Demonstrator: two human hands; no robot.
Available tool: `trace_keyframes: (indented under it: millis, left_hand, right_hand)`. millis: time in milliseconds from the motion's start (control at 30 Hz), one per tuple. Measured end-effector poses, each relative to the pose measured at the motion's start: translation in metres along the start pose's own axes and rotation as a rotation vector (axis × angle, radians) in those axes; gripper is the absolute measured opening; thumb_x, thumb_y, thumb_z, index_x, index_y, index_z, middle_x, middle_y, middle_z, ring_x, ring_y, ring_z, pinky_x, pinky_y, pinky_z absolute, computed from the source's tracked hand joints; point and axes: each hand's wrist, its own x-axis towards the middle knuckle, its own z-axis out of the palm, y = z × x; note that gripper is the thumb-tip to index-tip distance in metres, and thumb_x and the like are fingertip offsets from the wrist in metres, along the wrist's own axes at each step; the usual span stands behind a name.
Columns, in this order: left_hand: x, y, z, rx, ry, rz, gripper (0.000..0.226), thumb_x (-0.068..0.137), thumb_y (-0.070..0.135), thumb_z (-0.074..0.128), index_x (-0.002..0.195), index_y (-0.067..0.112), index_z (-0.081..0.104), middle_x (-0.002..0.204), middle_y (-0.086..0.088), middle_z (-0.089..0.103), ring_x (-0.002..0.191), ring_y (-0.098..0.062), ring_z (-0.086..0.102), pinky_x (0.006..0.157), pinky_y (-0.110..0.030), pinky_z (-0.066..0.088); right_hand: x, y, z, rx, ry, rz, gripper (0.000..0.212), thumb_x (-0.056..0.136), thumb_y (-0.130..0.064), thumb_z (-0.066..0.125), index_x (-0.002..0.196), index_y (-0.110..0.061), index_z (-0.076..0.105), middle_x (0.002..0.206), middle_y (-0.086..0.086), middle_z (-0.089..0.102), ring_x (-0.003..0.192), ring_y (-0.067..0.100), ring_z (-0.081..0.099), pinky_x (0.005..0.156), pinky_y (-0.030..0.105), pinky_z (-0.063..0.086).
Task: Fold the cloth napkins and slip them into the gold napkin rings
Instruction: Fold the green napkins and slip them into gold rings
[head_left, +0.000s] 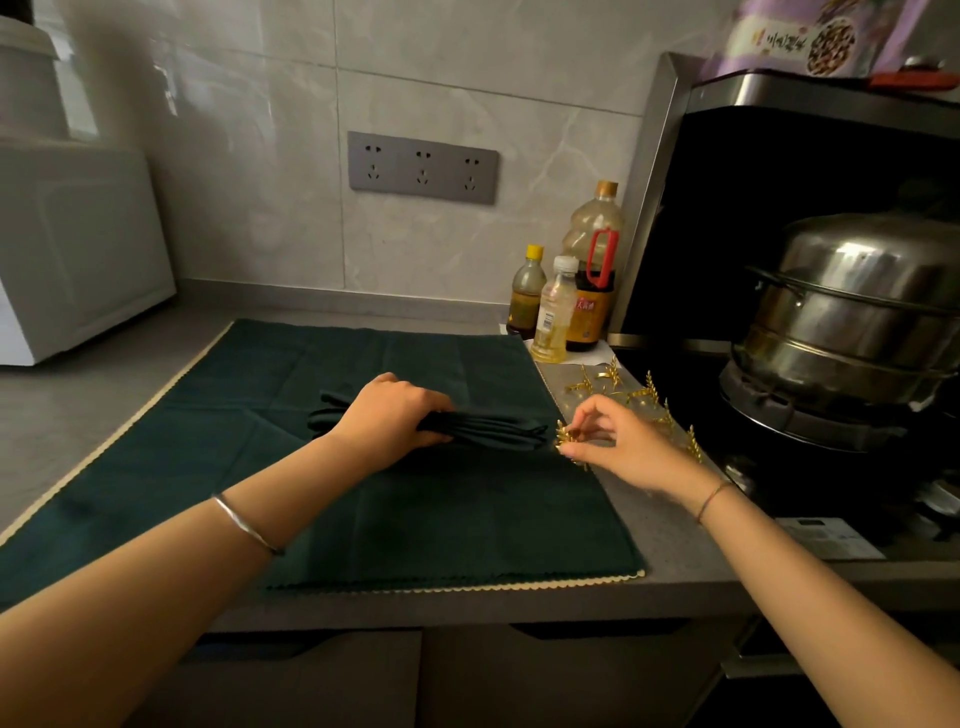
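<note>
The left arm reaches in from the lower left of the frame, a bangle (244, 522) on its wrist. The left hand (395, 410) lies palm down at the centre, its fingers curled round the middle of the folded napkin (488, 428) and gripping it. The dark green bundle lies crosswise on a flat napkin (363, 493) spread over the counter (78, 405).

The right arm comes in from the lower right. The right hand (623, 441) is half closed. Its thumb and forefinger pinch a gold ring (566, 439) just beside the bundle's right end, and the other fingers arch loosely above. Whether the ring touches the cloth cannot be told.

Spare rings (581, 385) lie scattered on the counter behind that hand. Bottles (566, 306) stand further back, and a steel pot (852, 312) sits at the right.
</note>
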Motion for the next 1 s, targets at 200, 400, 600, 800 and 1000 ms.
trace_keyframes:
  millis: [200, 400, 600, 800, 1000]
  left_hand:
    - [-0.009, -0.001, -0.002, 0.035, 0.002, 0.031, 0.032, 0.094, 0.042, 0.053, 0.122, 0.029, 0.058, 0.105, 0.006, 0.069, 0.096, -0.018, 0.062, 0.093, -0.024, 0.031]
    - [-0.014, 0.003, -0.008, 0.065, 0.001, 0.059, 0.030, 0.095, 0.040, 0.051, 0.122, 0.029, 0.057, 0.108, 0.006, 0.068, 0.099, -0.016, 0.060, 0.094, -0.024, 0.029]
    - [-0.014, -0.001, -0.007, 0.061, -0.004, 0.043, 0.029, 0.095, 0.041, 0.050, 0.120, 0.030, 0.058, 0.109, 0.008, 0.067, 0.100, -0.015, 0.061, 0.093, -0.026, 0.031]
    - [-0.016, -0.010, -0.001, 0.034, -0.071, 0.047, 0.037, 0.090, 0.044, 0.057, 0.125, 0.035, 0.053, 0.114, 0.011, 0.065, 0.107, -0.011, 0.059, 0.094, -0.029, 0.032]
    - [-0.011, 0.005, 0.007, -0.041, -0.095, 0.130, 0.051, 0.084, 0.052, 0.061, 0.131, 0.035, 0.047, 0.119, 0.010, 0.061, 0.113, -0.012, 0.053, 0.098, -0.032, 0.034]
  right_hand:
    - [0.008, -0.027, 0.017, 0.383, -0.102, 0.085, 0.037, 0.078, -0.011, 0.074, 0.109, -0.014, 0.053, 0.091, -0.005, 0.069, 0.081, 0.003, 0.068, 0.067, 0.011, 0.052]
    - [0.018, -0.040, 0.047, 0.489, -0.128, 0.124, 0.026, 0.080, -0.019, 0.073, 0.102, -0.011, 0.061, 0.110, 0.010, 0.066, 0.098, 0.016, 0.065, 0.071, 0.023, 0.057]
    - [0.019, -0.047, 0.055, 0.061, 0.011, -0.107, 0.034, 0.078, -0.041, 0.072, 0.106, -0.023, 0.065, 0.106, -0.011, 0.063, 0.100, 0.000, 0.054, 0.084, 0.019, 0.041]
    - [0.010, -0.039, 0.059, -0.393, 0.068, -0.257, 0.032, 0.083, -0.039, 0.068, 0.113, -0.029, 0.066, 0.104, -0.010, 0.068, 0.093, 0.007, 0.060, 0.080, 0.025, 0.051]
    - [0.011, -0.037, 0.069, -0.398, 0.079, -0.297, 0.024, 0.087, -0.034, 0.065, 0.108, -0.023, 0.070, 0.100, -0.007, 0.071, 0.090, 0.007, 0.062, 0.076, 0.021, 0.048]
